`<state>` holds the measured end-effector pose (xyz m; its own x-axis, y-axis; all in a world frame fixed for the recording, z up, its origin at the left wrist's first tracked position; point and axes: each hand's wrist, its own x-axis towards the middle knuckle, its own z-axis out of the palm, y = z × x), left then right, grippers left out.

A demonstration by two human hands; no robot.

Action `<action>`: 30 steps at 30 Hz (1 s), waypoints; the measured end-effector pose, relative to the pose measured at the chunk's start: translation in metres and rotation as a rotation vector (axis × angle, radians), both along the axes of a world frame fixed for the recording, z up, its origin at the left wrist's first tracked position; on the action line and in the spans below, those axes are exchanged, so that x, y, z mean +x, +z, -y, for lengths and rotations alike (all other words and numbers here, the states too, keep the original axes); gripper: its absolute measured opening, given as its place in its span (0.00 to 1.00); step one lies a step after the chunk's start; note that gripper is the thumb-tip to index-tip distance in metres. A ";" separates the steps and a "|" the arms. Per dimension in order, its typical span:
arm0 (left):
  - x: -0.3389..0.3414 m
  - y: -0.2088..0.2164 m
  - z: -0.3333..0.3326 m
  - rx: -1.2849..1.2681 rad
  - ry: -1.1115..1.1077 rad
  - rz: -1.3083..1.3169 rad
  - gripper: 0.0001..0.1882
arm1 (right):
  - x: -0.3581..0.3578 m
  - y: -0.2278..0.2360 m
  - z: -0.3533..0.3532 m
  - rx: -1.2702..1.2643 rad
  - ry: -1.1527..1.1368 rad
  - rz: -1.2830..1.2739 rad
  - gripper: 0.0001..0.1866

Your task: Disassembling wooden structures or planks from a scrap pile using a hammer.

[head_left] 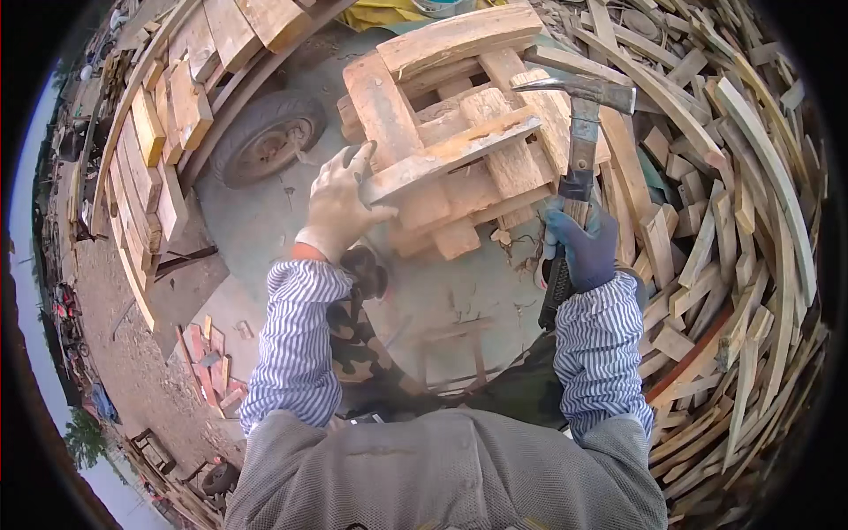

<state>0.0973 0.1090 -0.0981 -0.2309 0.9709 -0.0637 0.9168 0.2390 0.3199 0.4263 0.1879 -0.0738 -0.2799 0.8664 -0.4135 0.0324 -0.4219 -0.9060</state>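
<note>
In a blue-grey glove, my right hand point(585, 243) is closed around the handle of a claw hammer point(583, 132), whose metal head points up and away from me. My left hand point(340, 199), in a pale glove, has its fingers spread. It is at the left end of a narrow wooden strip point(450, 159), which lies between its thumb and forefinger; whether they press on it I cannot tell. Beneath the strip is a stack of crossed wooden blocks point(384, 110). A thick, slightly curved board point(464, 40) tops the far side of that stack.
A large heap of scrap wood point(707, 265) rises on the right. At the upper left are stacked planks point(190, 106) beside a wheel with a black tyre point(269, 139). Reddish wood pieces point(212, 362) lie on the ground at lower left. Yellow material point(380, 13) shows at the far edge.
</note>
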 end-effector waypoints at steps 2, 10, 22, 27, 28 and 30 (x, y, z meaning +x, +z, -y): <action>0.019 0.002 -0.012 0.005 -0.023 -0.086 0.51 | 0.006 -0.011 0.007 -0.051 0.016 -0.054 0.15; 0.043 0.008 -0.052 -0.291 -0.024 -0.214 0.30 | 0.013 -0.036 0.031 0.005 0.107 0.091 0.09; 0.077 -0.023 -0.009 0.043 -0.009 -0.351 0.17 | 0.013 -0.045 0.068 0.116 0.135 0.262 0.13; 0.089 -0.038 0.005 0.219 -0.020 -0.397 0.15 | -0.002 -0.056 0.081 0.378 0.156 0.473 0.12; 0.090 -0.041 0.008 0.254 -0.039 -0.394 0.14 | -0.005 -0.059 0.086 0.506 0.155 0.627 0.14; 0.093 -0.046 0.014 0.280 -0.038 -0.386 0.14 | -0.004 -0.060 0.094 0.626 0.156 0.793 0.17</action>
<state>0.1904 0.0949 -0.1438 -0.1501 0.9468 0.2846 0.9877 0.1561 0.0018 0.4226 0.0941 -0.1335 -0.2506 0.9680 -0.0145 0.7328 0.1799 -0.6563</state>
